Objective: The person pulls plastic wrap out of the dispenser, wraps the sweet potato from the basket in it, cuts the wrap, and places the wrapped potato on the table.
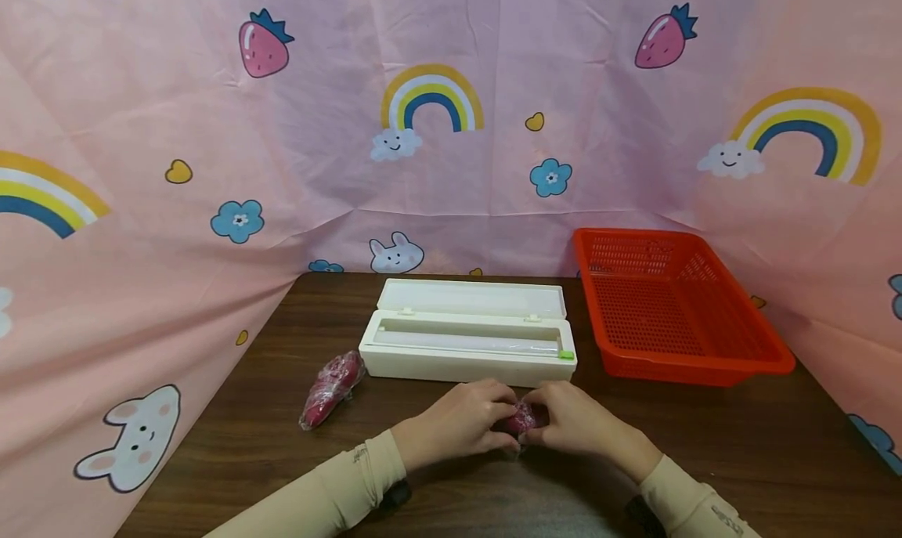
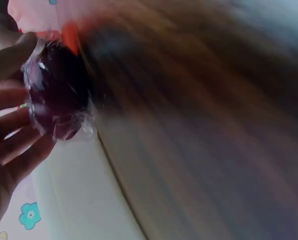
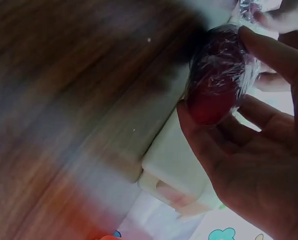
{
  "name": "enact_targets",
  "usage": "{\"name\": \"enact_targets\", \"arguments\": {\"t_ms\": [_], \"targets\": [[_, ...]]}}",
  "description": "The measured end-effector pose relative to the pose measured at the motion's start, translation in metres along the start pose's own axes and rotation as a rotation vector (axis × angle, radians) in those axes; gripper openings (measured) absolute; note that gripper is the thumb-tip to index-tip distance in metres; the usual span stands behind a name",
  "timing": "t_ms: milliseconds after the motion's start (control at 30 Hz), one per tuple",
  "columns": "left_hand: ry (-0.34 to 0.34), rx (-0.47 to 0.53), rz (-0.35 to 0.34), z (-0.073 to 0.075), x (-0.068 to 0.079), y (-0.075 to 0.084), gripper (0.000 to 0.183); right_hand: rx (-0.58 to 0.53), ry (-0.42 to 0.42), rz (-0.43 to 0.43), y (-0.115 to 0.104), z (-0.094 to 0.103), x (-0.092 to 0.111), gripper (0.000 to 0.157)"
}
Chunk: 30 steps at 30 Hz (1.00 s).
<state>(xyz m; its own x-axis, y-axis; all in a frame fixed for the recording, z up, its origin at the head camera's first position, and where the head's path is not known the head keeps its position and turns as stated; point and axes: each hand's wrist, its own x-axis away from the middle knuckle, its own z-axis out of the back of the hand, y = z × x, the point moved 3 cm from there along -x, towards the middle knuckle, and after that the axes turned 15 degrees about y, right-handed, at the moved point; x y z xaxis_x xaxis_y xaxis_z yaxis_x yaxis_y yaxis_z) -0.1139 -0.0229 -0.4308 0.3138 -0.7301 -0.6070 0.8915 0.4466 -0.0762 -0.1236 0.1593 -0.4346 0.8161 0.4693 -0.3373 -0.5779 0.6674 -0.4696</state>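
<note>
Between both hands is a purple-red sweet potato (image 1: 522, 418) wrapped in clear cling film, near the front of the cling film box. My left hand (image 1: 470, 419) grips its left end, thumb and fingers around the film. The right hand (image 1: 579, 419) pinches the opposite end with thumb and fingertips. In the right wrist view the wrapped sweet potato (image 3: 216, 80) shows wrinkled film over its dark red skin. The left wrist view shows loose film edges on the sweet potato (image 2: 58, 92). A second wrapped sweet potato (image 1: 331, 388) lies on the table, left of the hands.
A white cling film box (image 1: 465, 370) stands behind the hands, lid (image 1: 472, 297) raised, with a film roll (image 1: 465, 342) inside. An orange-red plastic basket (image 1: 669, 366) sits at the back right. Patterned cloth (image 1: 451, 185) hangs around the brown wooden table (image 1: 239, 452).
</note>
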Motion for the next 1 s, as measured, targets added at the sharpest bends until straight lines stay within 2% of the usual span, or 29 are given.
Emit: {"name": "enact_targets", "arguments": {"t_ms": [133,233,367,500,633,800,900,1000], "targets": [[0.012,-0.036,0.033,-0.007,-0.008,0.001,0.047,0.030,0.016,0.000,0.000,-0.002,0.000,0.023],[-0.026,-0.100,0.006,-0.010,-0.011,0.003,0.047,0.029,0.016,-0.010,0.001,-0.004,0.000,0.017],[-0.068,-0.167,-0.038,-0.011,-0.011,0.005,0.039,-0.010,0.007,-0.028,0.001,-0.008,0.000,0.020],[-0.090,-0.203,-0.058,-0.008,-0.008,0.007,0.029,-0.064,-0.005,-0.037,-0.001,-0.010,0.000,0.023],[-0.139,-0.256,-0.045,0.006,0.001,0.009,0.029,-0.089,-0.016,-0.027,-0.011,-0.014,-0.001,0.030],[-0.204,-0.272,0.081,0.027,0.020,0.004,0.036,-0.021,0.007,-0.009,-0.023,-0.017,-0.002,0.052],[-0.223,-0.277,0.181,0.039,0.034,0.000,0.037,0.025,0.028,0.003,-0.030,-0.017,-0.002,0.054],[-0.218,-0.272,0.286,0.051,0.049,-0.007,0.037,0.043,0.043,0.015,-0.036,-0.017,-0.002,0.049]]}}
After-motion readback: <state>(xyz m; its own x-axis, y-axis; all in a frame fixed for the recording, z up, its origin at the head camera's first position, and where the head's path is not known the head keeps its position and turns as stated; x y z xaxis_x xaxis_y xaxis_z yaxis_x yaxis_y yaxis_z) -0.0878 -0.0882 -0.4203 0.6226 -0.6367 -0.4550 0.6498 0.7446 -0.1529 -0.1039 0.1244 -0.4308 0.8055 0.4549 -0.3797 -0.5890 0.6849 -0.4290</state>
